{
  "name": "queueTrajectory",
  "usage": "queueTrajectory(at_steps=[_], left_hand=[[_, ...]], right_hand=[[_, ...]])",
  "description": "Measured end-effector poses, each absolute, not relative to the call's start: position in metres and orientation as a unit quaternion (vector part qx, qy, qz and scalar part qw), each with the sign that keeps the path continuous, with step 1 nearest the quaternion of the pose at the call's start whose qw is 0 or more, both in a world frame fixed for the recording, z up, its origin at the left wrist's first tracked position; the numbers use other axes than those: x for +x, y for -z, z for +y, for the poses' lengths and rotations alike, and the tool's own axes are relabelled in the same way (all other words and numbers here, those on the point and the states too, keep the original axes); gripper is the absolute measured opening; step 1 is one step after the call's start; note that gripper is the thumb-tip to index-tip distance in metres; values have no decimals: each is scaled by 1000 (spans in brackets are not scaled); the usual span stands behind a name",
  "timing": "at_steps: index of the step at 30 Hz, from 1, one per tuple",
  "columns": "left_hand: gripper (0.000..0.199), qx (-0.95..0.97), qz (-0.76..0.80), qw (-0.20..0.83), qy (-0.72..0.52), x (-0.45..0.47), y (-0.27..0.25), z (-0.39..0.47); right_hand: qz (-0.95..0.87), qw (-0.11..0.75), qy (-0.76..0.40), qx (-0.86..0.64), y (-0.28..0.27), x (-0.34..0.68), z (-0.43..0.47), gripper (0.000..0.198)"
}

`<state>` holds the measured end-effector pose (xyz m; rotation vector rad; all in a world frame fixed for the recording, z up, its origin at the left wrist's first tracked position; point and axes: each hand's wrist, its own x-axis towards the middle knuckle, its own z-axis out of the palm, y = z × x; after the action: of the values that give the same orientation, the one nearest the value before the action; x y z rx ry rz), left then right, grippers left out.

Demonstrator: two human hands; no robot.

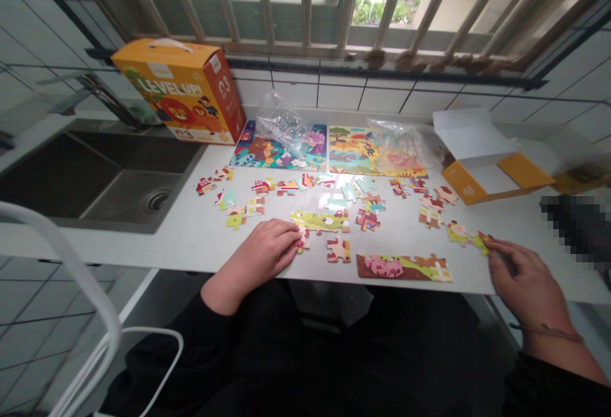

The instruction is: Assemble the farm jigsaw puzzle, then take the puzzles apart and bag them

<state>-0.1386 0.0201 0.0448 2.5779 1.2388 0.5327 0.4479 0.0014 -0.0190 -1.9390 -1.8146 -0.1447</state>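
Note:
My left hand (267, 248) rests at the counter's front edge, its fingers closed over a small pink and white puzzle piece (301, 240). Just above that piece lies a joined green strip (324, 221) with sheep on it. On the right, my right hand (529, 280) pinches a green puzzle piece (481, 242), which is next to another light green piece (458, 232). Between the hands lie a brown and cream piece (338, 249) and a joined strip with a pink pig (382, 266). Several loose pieces (367, 218) are spread further back.
Two picture sheets (286, 156) lie at the back under crumpled clear plastic (284, 125). An orange box (179, 92) stands beside the sink (155, 197) at left. An opened small box (491, 175) sits at right, near a blurred dark object (577, 229).

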Motion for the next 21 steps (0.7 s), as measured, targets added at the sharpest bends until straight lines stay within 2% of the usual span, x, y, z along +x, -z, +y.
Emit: queueTrajectory(at_steps=[14,21], left_hand=[[24,883,429,108,-158,-141,-45,19],[26,888,422,97,-154,-143,-46,18]], right_hand=[[-670,264,54,-691,23,463,2,29],[-709,286,149,-628,-10,390,-9,22]])
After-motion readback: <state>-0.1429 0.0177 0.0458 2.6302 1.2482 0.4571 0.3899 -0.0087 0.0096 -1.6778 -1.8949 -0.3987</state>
